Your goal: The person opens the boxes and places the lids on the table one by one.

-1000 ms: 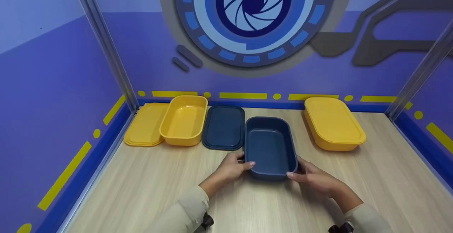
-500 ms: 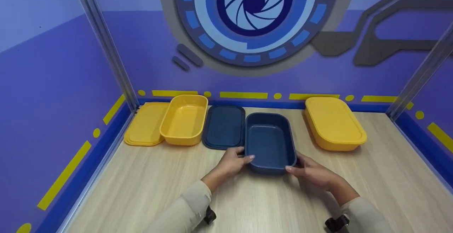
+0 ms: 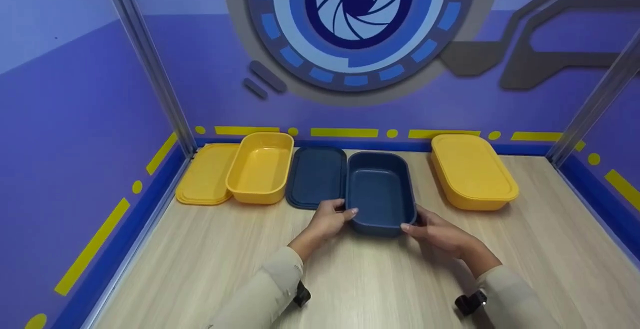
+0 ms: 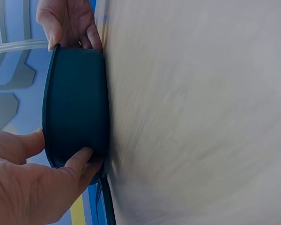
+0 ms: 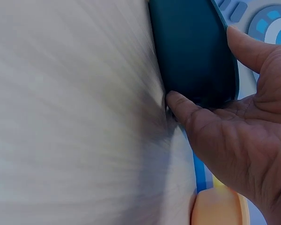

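Note:
A dark blue lunch box (image 3: 380,196), without a lid on it, stands upright on the wooden table. My left hand (image 3: 327,220) grips its near left corner, thumb on the rim and fingers low on the side. At the near right corner my right hand (image 3: 442,234) holds it the same way. The left wrist view shows the box's near wall (image 4: 77,101) between both hands. Fingertips of the right hand (image 5: 234,122) reach the box's bottom edge in the right wrist view. Directly left of the box lies a flat dark blue lid (image 3: 317,176).
Further left are an open yellow box (image 3: 261,169) and a yellow lid (image 3: 205,176) lying flat. A yellow box with its lid on (image 3: 475,171) stands at the back right. Purple-blue panels (image 3: 350,116) wall the table (image 3: 210,259) at the back and sides.
Both hands have slid the dark blue box away from me, toward the back wall, until it lines up roughly beside the dark blue lid. The yellow boxes and lids stay put.

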Demonstrator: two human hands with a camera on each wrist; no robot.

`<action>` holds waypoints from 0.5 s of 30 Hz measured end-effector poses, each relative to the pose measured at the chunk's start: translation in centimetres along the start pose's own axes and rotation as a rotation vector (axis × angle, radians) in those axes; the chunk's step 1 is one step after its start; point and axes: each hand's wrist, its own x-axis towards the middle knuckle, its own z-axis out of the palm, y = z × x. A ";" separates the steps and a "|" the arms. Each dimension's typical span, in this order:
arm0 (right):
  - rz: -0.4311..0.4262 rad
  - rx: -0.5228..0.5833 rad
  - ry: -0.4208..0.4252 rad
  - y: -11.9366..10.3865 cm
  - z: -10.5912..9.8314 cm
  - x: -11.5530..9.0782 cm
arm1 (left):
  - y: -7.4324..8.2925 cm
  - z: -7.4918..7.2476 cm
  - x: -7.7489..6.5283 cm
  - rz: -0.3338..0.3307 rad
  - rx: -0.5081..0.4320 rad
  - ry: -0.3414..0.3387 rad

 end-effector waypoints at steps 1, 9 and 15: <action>0.008 -0.004 0.005 -0.1 -0.1 0.2 | 0.0 0.0 0.2 0.000 0.009 0.008; 0.097 -0.046 0.034 -0.5 -0.9 1.3 | 0.0 0.0 1.3 0.014 0.065 0.055; 0.111 -0.059 0.036 -0.8 -1.4 1.8 | 0.1 0.3 1.8 0.023 0.093 0.084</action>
